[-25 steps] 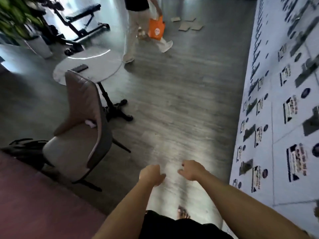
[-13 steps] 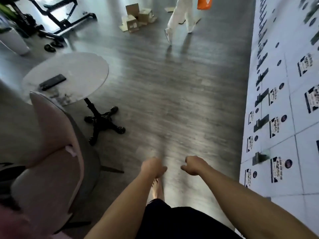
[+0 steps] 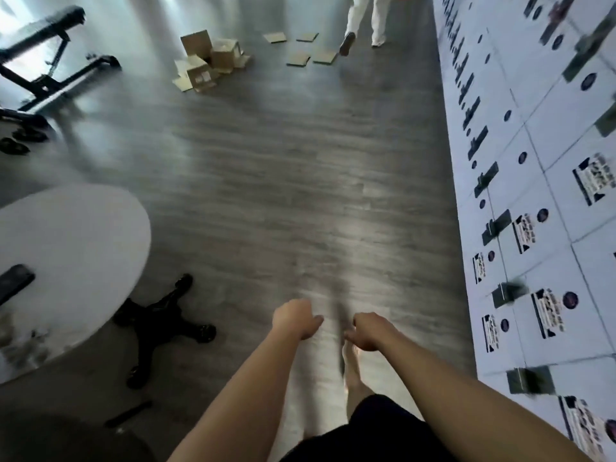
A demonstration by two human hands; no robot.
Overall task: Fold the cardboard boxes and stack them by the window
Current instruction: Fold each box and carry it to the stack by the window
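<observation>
Both hands are empty. The left hand (image 3: 295,320) and the right hand (image 3: 368,331) hang out in front of the body over the grey wood-plank floor (image 3: 266,181), near each other but apart, fingers loosely curled round nothing; they look carried that way for walking, not readied for a grasp.

The task's things lie well beyond the hands, at the far end of the floor. A cluster of brown cardboard boxes (image 3: 208,60), already set up and leaning against one another, sits on the floor with bright light falling on the boards just behind it, which suggests the window is there, though no window itself shows. To the right of that cluster several flat brown cardboard sheets (image 3: 303,48) lie scattered singly on the floor, probably still to be folded.

Another person's legs in pale trousers (image 3: 365,18) stand just right of the sheets. Left of the hands is a round white bench (image 3: 73,261) on a black star-shaped foot (image 3: 163,325), with a dark flat phone-like object (image 3: 15,283) on it. A white wall of printed panels (image 3: 533,195) runs along the right of the hands.
</observation>
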